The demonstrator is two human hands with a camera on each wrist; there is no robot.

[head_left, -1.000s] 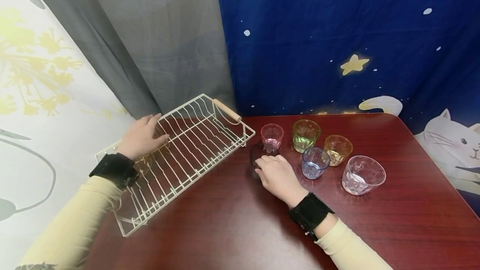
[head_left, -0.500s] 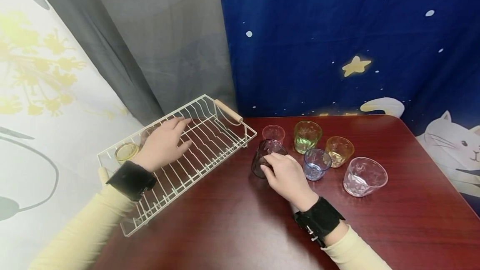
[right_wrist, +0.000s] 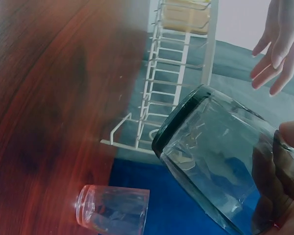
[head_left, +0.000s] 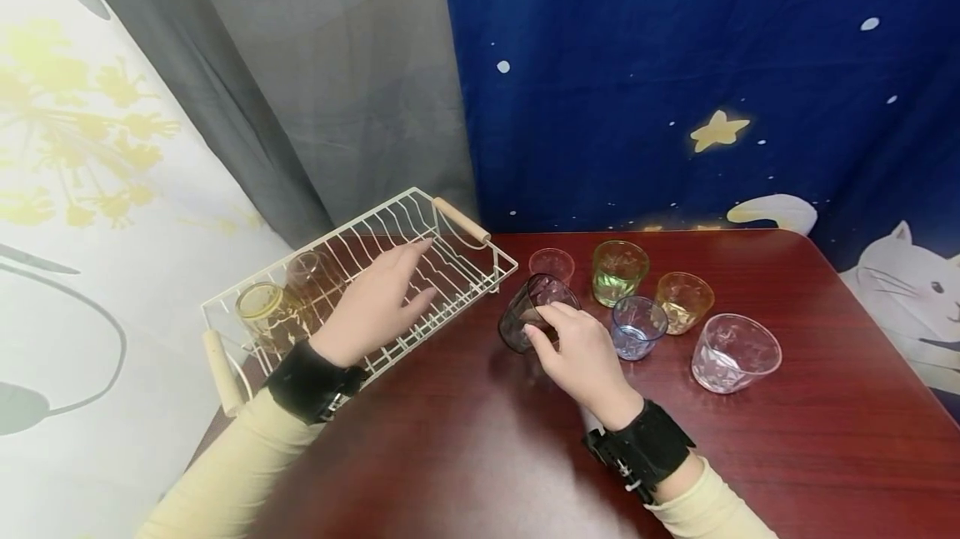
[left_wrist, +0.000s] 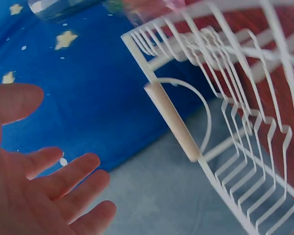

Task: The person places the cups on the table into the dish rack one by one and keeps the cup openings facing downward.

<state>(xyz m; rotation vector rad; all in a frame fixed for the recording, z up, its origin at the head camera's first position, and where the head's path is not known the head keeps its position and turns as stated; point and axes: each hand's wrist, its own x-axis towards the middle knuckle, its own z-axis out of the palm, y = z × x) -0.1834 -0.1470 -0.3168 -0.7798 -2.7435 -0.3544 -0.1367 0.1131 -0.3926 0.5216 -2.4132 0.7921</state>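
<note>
My right hand [head_left: 585, 356] grips a dark grey drinking glass [head_left: 517, 318] by its rim side, with the thumb near and the fingers on the far side. The glass is tilted, its base toward the rack. In the right wrist view its thick base [right_wrist: 183, 115] shows clearly above the table. My left hand [head_left: 375, 301] is held over the white wire dish rack [head_left: 352, 222], its fingers extended and nothing in it. In the rack's left end stand an upside-down yellow glass [head_left: 262, 306] and a brownish glass [head_left: 309, 272].
Right of the dark glass stand a red glass [head_left: 552, 260], a green glass [head_left: 618, 272], an amber glass [head_left: 684, 306], a blue glass [head_left: 637, 331] and a clear glass [head_left: 731, 356]. Wooden handles [head_left: 461, 221] top the rack's ends. Curtains hang behind the table [head_left: 465, 456].
My left hand has moved right along the rack, away from the yellow and brownish glasses, uncovering them. My right hand has tilted the dark glass and raised it.
</note>
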